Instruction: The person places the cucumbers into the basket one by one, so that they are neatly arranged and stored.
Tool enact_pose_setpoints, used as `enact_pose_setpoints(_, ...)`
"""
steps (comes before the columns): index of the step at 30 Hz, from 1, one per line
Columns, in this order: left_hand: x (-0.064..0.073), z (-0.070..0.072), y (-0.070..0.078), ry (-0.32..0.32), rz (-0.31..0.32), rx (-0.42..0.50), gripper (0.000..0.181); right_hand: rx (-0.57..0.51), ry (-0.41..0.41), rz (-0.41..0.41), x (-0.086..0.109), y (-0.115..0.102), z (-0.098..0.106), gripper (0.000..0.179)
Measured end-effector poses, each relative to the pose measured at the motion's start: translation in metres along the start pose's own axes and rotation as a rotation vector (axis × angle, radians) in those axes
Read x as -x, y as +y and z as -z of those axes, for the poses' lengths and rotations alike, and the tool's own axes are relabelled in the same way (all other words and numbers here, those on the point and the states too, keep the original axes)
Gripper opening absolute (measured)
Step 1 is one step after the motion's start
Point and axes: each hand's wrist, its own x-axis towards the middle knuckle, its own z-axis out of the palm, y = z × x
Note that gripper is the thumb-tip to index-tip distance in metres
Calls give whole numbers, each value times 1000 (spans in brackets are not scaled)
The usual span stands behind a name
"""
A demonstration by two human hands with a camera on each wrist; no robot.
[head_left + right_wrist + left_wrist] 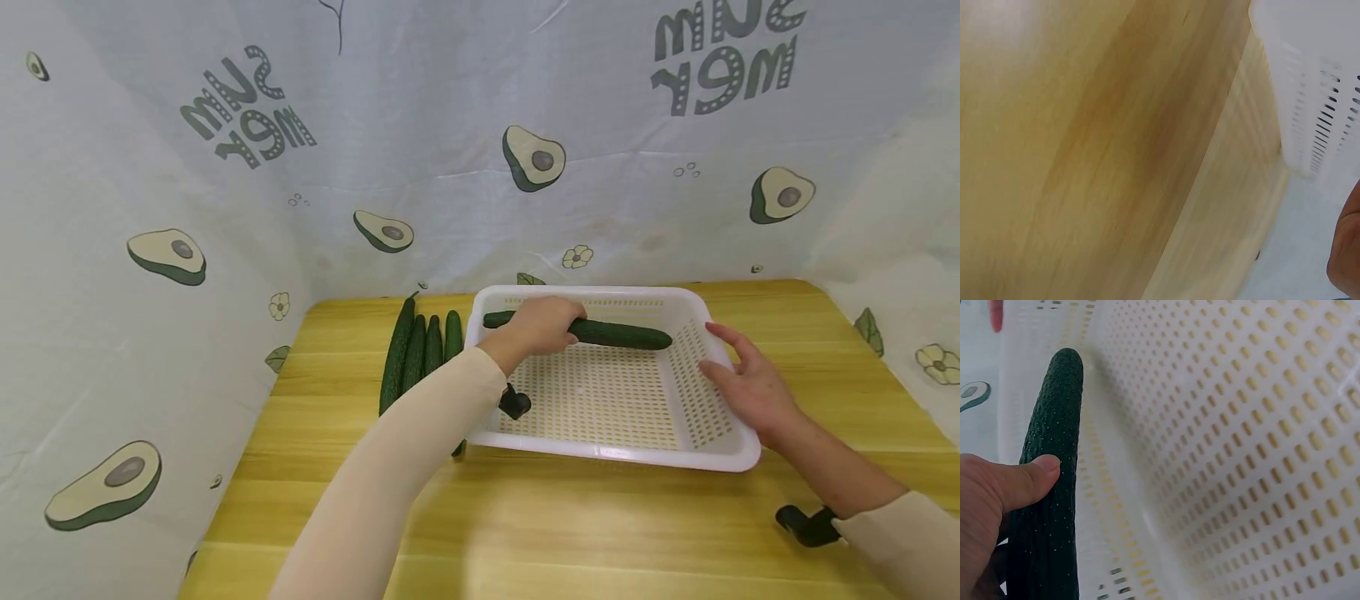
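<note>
A white perforated plastic basket (600,453) stands on the wooden table. Over its far side my left hand (546,323) grips a long dark green cucumber (626,335) around the middle. In the left wrist view the thumb lies across the bumpy cucumber (1050,425), which points along the basket wall. My right hand (753,387) holds the basket's right rim, with the thumb and a finger spread over the edge. At the border of the right wrist view, part of that hand (1346,250) shows beside the basket (1310,94).
Several cucumbers (397,358) lie side by side left of the basket, partly behind my left sleeve (405,467). The wooden table (570,533) extends in front. A white cloth (450,150) with avocado prints hangs behind and at the sides. Black wrist devices (808,525) stick out at both wrists.
</note>
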Motion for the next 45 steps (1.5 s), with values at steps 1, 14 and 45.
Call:
enact_pose_setpoints(1,-2,-3,0,4,6,-12,49,1,2,1,0,0,0,69)
enact_pose_setpoints(14,-14,-28,-6,128,58,-90,45,73,6,22,-14,-1,4,70)
enact_pose_setpoints(45,16,3,-27,68,186,178,51,114,-20,19,-26,-5,10,70)
